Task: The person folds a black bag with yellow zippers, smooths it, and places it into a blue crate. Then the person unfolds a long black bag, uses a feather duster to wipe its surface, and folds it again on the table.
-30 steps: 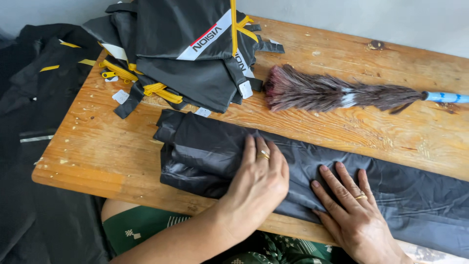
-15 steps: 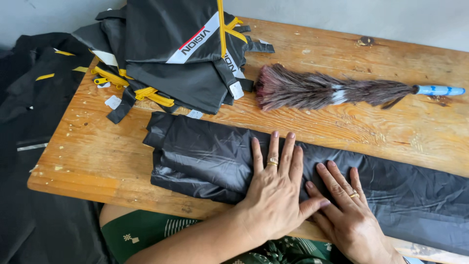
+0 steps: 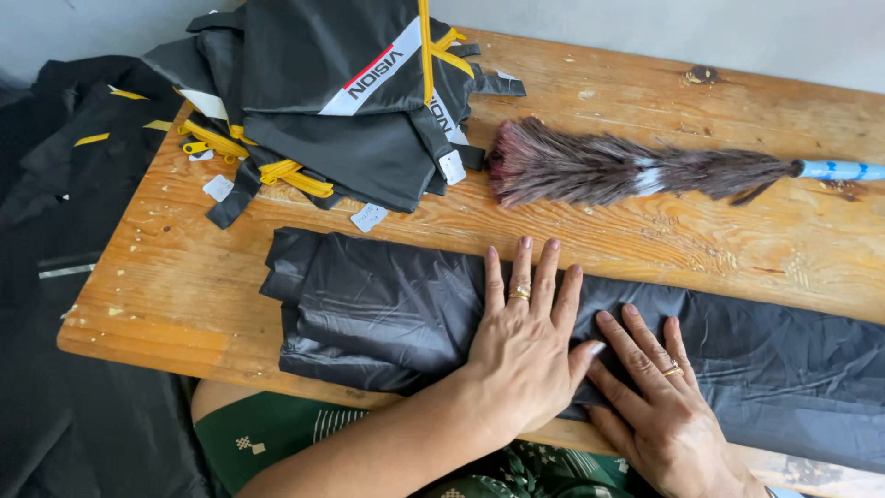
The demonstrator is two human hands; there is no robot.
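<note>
A long dark grey garment point(image 3: 387, 304) lies folded lengthwise along the near edge of a wooden table point(image 3: 166, 286). My left hand point(image 3: 525, 346) lies flat on the garment's middle, fingers spread, a ring on one finger. My right hand point(image 3: 659, 406) presses flat on the cloth just to its right, also ringed, its thumb touching the left hand. Neither hand grips anything.
A stack of folded black garments point(image 3: 341, 101) with yellow straps and white tags sits at the far left of the table. A feather duster point(image 3: 618, 171) with a blue handle lies across the far right. More black garments point(image 3: 64, 184) hang left of the table.
My left hand has slid rightward along the garment and spread its fingers flat, now touching the right hand. The view shifted slightly; the garment looks smoother.
</note>
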